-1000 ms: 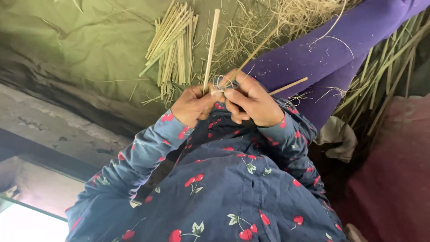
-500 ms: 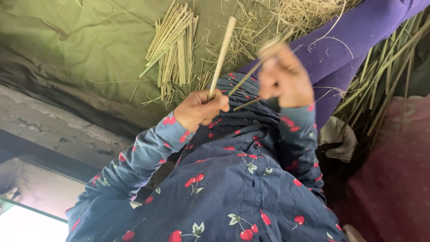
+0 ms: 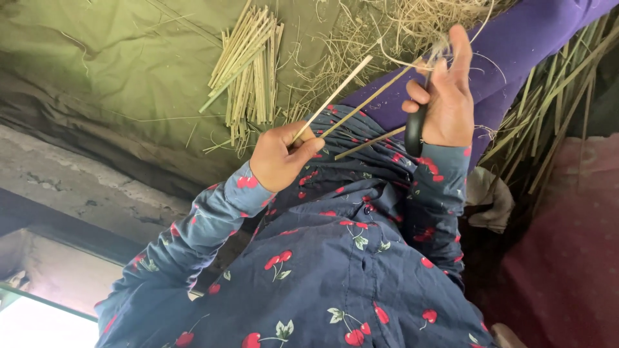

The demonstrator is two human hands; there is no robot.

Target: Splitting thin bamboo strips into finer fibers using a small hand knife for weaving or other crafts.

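Since a second ago, parted: hands then pressed together at mid-frame, now well apart, the right one lifted toward the upper right. Thin pale split-cane strips [image 3: 335,96], slanting up from centre toward upper right, pinched at their lower ends in the left hand [image 3: 278,156], fingers curled shut around them, thumb on top. Two or three strips fanning out, the longest reaching up to the right hand [image 3: 445,96]. Right hand wrapped around a dark-handled tool [image 3: 414,129], index finger stretched straight up, a wisp of dry fibre at the fingertips; blade not clear enough to tell. Below both hands, a dark blue sleeved garment printed with red cherries [image 3: 335,258], filling the lower middle. Behind the right hand, a purple cloth-covered leg [image 3: 516,51] running to the upper right corner. At upper centre, a loose bundle of cut yellow-green stalks [image 3: 248,64] lying on an olive-green tarpaulin [image 3: 97,64]. Tangled dry straw [image 3: 412,19] along the top edge, longer green stalks [image 3: 554,109] at the right.
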